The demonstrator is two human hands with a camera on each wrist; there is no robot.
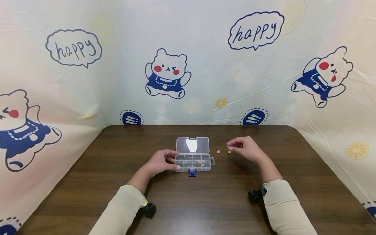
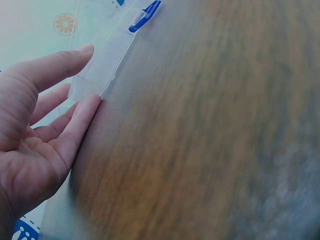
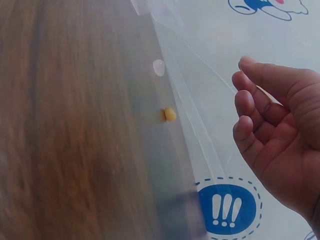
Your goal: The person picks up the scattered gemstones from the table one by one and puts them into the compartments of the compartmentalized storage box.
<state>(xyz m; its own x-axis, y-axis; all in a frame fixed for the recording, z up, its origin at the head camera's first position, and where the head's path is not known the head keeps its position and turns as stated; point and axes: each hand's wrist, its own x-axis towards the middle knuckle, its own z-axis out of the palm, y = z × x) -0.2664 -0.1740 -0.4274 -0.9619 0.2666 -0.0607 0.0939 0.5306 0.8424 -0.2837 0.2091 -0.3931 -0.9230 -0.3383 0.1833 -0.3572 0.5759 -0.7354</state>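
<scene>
A clear plastic compartment box (image 1: 182,169) stands on the table, its lid (image 1: 182,145) swung back and its blue latch (image 1: 192,173) hanging at the front. Several small pale pieces (image 1: 203,162) and an orange-red one (image 1: 197,165) lie in its right-hand compartments. My left hand (image 1: 160,161) grips the box's left end, thumb at the front corner. To the right of the box lie a whitish pebble-like piece (image 1: 218,151) and a yellow one (image 3: 170,114). Over the yellow one hovers my right hand (image 1: 246,148), thumb and index tips together; I cannot tell whether they pinch something.
The brown wooden table (image 1: 223,199) ends at a patterned cloth backdrop (image 1: 205,81) behind and on both sides. A hanging tab (image 1: 212,161) sticks out from the box's right end. Black wrist cameras (image 1: 149,210) sit at both sleeves.
</scene>
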